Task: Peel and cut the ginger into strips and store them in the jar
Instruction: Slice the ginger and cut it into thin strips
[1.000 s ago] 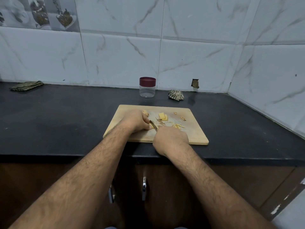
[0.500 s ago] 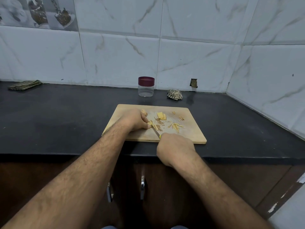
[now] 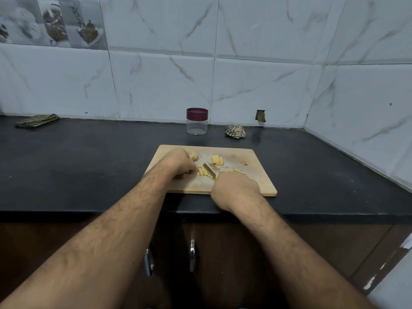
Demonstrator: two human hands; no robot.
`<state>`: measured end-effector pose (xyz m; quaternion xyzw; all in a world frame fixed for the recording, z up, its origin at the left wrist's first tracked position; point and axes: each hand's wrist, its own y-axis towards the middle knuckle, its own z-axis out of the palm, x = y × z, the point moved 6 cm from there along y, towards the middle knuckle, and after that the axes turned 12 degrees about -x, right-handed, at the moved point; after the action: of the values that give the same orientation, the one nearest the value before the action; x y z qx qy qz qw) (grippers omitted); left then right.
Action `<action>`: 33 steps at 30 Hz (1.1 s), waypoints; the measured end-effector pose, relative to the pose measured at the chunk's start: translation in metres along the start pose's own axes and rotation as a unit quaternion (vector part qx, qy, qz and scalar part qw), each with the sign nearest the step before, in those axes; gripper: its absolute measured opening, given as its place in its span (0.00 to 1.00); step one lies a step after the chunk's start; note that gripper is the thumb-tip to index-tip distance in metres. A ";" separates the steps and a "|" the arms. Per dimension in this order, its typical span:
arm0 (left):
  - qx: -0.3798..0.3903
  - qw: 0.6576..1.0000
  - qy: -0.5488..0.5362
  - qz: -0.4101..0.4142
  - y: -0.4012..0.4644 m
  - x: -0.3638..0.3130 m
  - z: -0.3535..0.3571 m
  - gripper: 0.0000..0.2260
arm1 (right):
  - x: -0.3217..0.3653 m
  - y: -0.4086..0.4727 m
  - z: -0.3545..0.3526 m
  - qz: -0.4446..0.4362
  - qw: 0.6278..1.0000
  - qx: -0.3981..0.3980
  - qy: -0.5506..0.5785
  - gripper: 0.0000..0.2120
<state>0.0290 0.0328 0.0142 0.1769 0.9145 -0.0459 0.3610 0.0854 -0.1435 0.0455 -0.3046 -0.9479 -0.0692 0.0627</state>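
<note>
A wooden cutting board (image 3: 260,181) lies on the black counter. My left hand (image 3: 178,162) rests on it with curled fingers pinning a thin ginger slice (image 3: 203,171) that is partly cut into strips. My right hand (image 3: 234,188) grips the yellow handle of a small knife (image 3: 209,170), whose blade lies across that slice. Flat ginger slices (image 3: 216,159) are stacked mid-board, an unpeeled ginger chunk (image 3: 193,156) sits beside my left hand, and cut strips (image 3: 239,171) lie to the right. A clear jar (image 3: 197,121) with a maroon lid stands closed behind the board.
A crumpled patterned cloth (image 3: 235,131) lies right of the jar and a folded cloth (image 3: 36,120) sits at the far left by the wall. Peel scraps (image 3: 244,162) dot the board's right part. Tiled walls close the back and right; cabinet handles (image 3: 192,255) are below the counter.
My right hand drew back toward the board's near edge, then came forward slightly, so the knife blade shows across the slice. More strips lie by my left fingers. The left hand barely moved.
</note>
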 end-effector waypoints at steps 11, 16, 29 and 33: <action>0.003 0.999 -0.010 -0.046 0.009 0.000 0.007 0.04 | 0.012 0.011 0.014 -0.006 1.000 -0.007 -0.001 0.15; 0.013 0.998 -0.018 -0.059 0.012 0.001 0.009 0.08 | 0.015 0.013 0.014 -0.010 1.000 -0.002 -0.007 0.15; -0.001 0.998 -0.025 -0.049 0.012 0.002 0.008 0.03 | 0.008 -0.005 0.019 -0.017 0.999 0.017 -0.024 0.14; -0.005 0.998 -0.025 -0.050 0.013 0.002 0.009 0.03 | 0.001 -0.013 0.019 -0.017 0.999 0.012 -0.025 0.15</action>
<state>0.0377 0.0436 0.0070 0.1281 0.9131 -0.0633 0.3819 0.0751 -0.1500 0.0260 -0.2891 -0.9551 -0.0512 0.0411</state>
